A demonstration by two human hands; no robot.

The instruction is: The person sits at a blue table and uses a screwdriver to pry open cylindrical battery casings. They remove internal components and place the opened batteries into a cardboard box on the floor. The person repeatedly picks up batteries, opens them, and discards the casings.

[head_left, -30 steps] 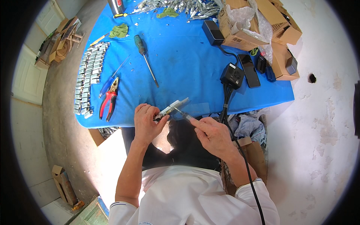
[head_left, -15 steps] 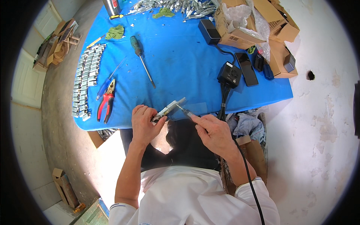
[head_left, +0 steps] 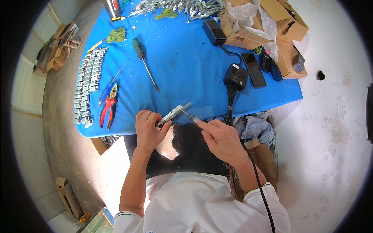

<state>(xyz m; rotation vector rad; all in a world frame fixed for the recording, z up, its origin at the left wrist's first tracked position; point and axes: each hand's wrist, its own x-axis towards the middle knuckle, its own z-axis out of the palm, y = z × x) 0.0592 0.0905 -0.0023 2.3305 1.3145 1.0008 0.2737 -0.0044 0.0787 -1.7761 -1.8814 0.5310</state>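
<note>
At the table's near edge, my left hand [head_left: 148, 130] is closed round one end of a slim silvery metal part [head_left: 172, 113], which slants up to the right. My right hand [head_left: 222, 140] grips a thin screwdriver [head_left: 192, 117] with a clear handle. Its tip meets the metal part near the far end; whether it sits in a screw is too small to tell. Under these lies a clear plastic sheet [head_left: 203, 111] on the blue cloth [head_left: 186, 73].
Left of my hands are red-handled pliers [head_left: 108, 108], a blue screwdriver [head_left: 105, 93] and rows of metal pieces [head_left: 92, 72]. A green-handled screwdriver [head_left: 144, 62] lies farther off. At right are a black power adapter [head_left: 236, 76], a phone [head_left: 254, 70] and cardboard boxes [head_left: 243, 33]. A metal pile [head_left: 186, 7] lies at the back.
My view has shifted slightly. Both hands keep their grip, and the screwdriver tip stays against the metal part with hardly any movement.
</note>
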